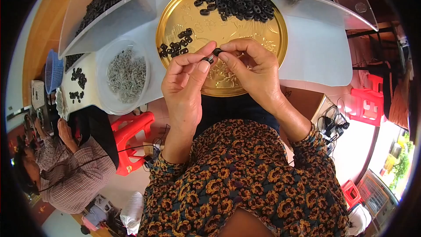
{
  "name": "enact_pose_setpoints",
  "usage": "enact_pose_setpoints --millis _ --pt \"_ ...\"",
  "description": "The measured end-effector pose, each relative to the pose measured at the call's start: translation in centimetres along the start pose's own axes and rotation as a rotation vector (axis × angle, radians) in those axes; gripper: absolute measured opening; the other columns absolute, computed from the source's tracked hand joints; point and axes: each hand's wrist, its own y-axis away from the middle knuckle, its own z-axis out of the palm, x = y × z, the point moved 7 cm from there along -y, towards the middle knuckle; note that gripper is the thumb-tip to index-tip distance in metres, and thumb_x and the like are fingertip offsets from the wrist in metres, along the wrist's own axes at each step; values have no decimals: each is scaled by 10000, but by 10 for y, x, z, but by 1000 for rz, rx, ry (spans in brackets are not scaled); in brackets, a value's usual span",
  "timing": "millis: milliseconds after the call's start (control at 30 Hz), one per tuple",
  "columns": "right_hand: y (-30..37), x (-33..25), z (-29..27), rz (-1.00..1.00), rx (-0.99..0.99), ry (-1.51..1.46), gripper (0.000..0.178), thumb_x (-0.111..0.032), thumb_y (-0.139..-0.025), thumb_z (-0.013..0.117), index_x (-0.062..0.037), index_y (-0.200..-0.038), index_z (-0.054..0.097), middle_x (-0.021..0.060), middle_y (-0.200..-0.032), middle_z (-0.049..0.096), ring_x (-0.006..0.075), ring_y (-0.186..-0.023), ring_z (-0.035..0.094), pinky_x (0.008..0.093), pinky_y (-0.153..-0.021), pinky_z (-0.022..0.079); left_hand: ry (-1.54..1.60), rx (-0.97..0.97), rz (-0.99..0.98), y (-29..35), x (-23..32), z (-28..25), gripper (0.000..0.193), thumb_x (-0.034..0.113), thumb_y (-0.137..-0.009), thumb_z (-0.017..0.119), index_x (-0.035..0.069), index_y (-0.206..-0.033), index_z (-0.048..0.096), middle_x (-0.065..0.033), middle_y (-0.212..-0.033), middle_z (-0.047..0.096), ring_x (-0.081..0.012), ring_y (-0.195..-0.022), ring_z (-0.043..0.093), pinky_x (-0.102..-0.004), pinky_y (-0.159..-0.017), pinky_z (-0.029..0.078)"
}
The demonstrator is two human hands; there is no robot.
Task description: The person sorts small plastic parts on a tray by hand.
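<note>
My left hand [186, 83] pinches a small black part with a bit of shiny metal [210, 58] between thumb and fingertips. Right beside it, my right hand [258, 70] grips a black oval piece [217, 52] between thumb and forefinger. The two parts nearly touch; whether they are joined I cannot tell. Both hands are over a round golden tray [161, 26]. At its far side lies a heap of black oval two-holed pieces [237, 0], and to the left a cluster of black parts [176, 44]. Loose shiny metal bits [221, 73] lie partly hidden under my hands.
Left of the tray stands a round clear tub [100, 79] full of small metal pieces [127, 74]. Clear bins of black parts flank the tray: left bin [103, 30], right bin [337, 6]. A seated co-worker [83, 171] is at the left. Red stools [131, 140] stand around.
</note>
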Motion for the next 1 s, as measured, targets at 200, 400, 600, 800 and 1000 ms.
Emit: enact_pose_setpoints --millis 200,400,600,800,1000 --pt "-1 -14 -2 -124 -47 196 143 -39 -854 675 5 -988 650 57 -885 657 114 -768 634 225 -657 522 63 14 -42 -2 -1 0 146 2 -908 580 -3 -1053 562 -248 -1239 570 -204 -1096 579 -356 -976 472" --pt "1 12 -2 306 -60 -374 167 -66 -882 666 6 -1029 635 31 -827 662 72 -692 602 202 -634 495 24 84 -111 -1 -6 -4 133 22 -903 603 7 -1033 579 -140 -1069 633 -173 -980 608 -329 -894 513" --pt "3 10 1 272 -31 -427 169 -83 -880 675 1 -1022 640 24 -793 656 69 -670 592 195 -621 486 -8 95 -120 0 -8 -3 153 44 -891 637 0 -1028 584 -57 -915 619 -125 -810 606 -264 -750 505" --pt "4 4 1 233 -50 -337 167 -83 -886 668 7 -1023 636 23 -808 648 68 -695 590 195 -635 486 -25 93 -138 1 -9 -3 148 33 -889 637 -4 -1022 585 -44 -866 607 -106 -776 590 -253 -718 503" --pt "5 0 3 220 -53 -262 161 -46 -890 652 18 -1035 623 15 -825 641 53 -721 577 191 -651 487 -118 66 -133 0 -9 -6 128 41 -899 615 10 -1020 589 -52 -918 628 -129 -787 611 -286 -732 516"
